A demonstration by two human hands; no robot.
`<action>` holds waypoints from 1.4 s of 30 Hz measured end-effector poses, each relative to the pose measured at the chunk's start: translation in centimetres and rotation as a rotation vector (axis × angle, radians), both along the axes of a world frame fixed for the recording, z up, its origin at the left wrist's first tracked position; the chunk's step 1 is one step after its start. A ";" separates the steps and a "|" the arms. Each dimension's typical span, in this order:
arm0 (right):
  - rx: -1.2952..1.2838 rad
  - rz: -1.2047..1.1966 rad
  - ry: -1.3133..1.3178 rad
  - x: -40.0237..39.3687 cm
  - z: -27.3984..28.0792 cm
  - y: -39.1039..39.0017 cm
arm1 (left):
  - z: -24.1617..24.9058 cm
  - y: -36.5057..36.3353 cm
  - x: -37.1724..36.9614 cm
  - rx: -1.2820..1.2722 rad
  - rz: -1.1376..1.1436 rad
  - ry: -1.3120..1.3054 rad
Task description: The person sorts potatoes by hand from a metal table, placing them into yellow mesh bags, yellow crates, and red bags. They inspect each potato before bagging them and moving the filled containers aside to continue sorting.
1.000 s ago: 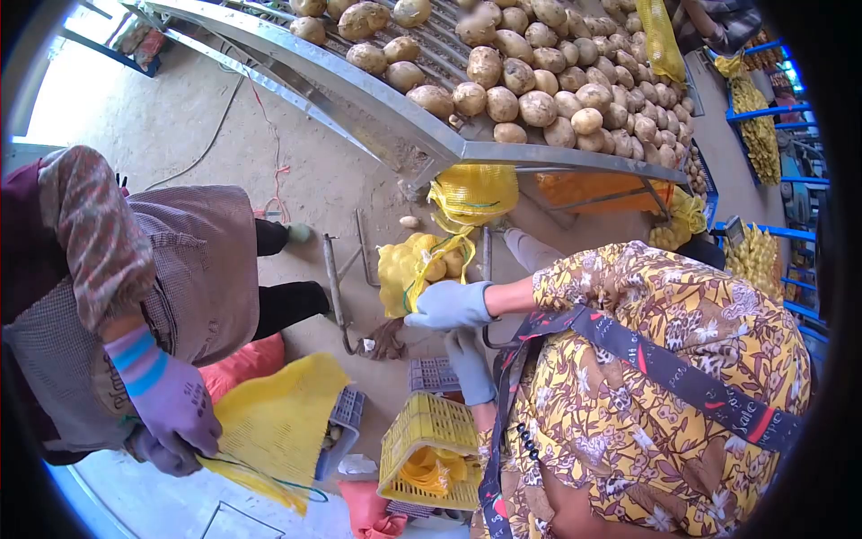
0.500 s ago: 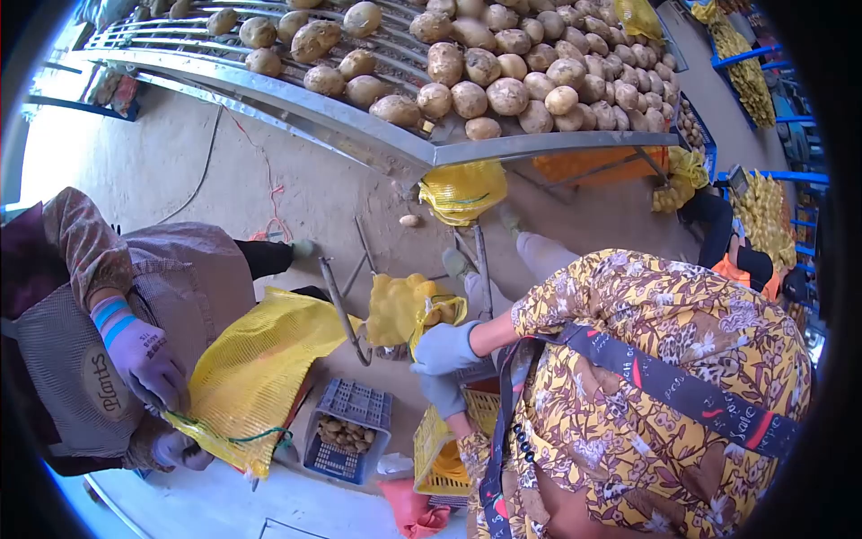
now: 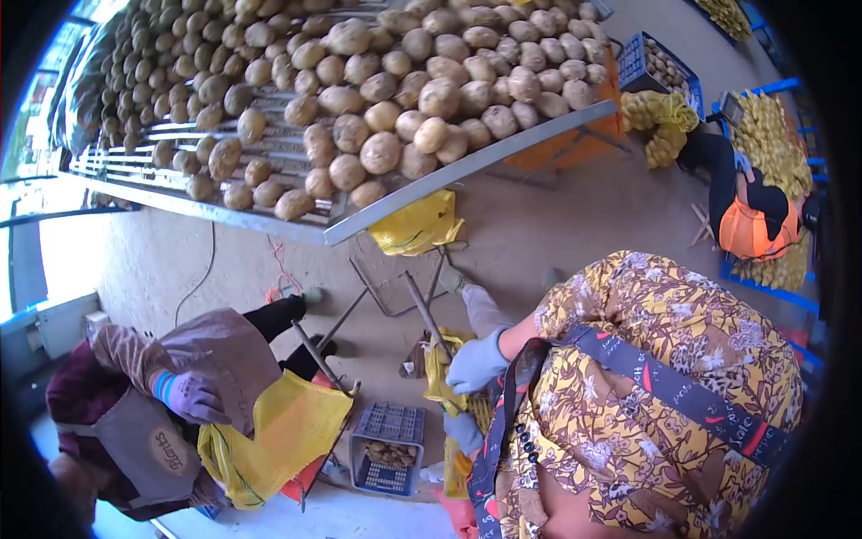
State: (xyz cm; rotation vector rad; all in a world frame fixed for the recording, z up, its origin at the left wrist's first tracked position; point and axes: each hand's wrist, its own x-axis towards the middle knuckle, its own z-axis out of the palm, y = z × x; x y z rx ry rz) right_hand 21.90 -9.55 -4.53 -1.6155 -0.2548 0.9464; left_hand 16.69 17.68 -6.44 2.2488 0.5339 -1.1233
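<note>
My right hand (image 3: 478,361), in a grey-blue glove, is closed on a yellow mesh bag (image 3: 437,379). Below it in the view, my left hand (image 3: 463,433), gloved alike, is at the bag's lower edge, its fingers closed on the mesh and partly hidden. The bag hangs narrow and folded in front of my gloves; its contents cannot be made out. Close by my left hand is a yellow crate (image 3: 456,472), largely covered by my arm and apron. A blue-grey crate (image 3: 388,418) with potatoes inside stands left of my hands.
A sorting table (image 3: 467,171) heaped with potatoes crosses the top. At left, a co-worker (image 3: 171,431) handles another yellow mesh bag (image 3: 292,427). Metal stand legs (image 3: 422,305) rise beside my bag. A filled yellow bag (image 3: 409,229) sits under the table edge. Another person (image 3: 759,225) is far right.
My view has turned, and the table now reaches further down the picture. The bag at my hands looked full and rounded; now it appears narrow and folded. My hands have moved farther apart.
</note>
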 end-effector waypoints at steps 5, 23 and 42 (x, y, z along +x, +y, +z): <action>-0.307 -0.343 0.235 -9.7 -3.7 -8.9 | -1.8 -0.1 3.4 -0.037 -0.156 0.069; -0.347 -1.145 0.764 -16.2 -9.7 -7.7 | -7.2 -8.9 14.7 -0.080 -0.599 0.168; -0.612 -1.158 0.616 -24.5 -16.8 -7.8 | -17.5 -26.2 9.5 -0.178 -1.052 0.396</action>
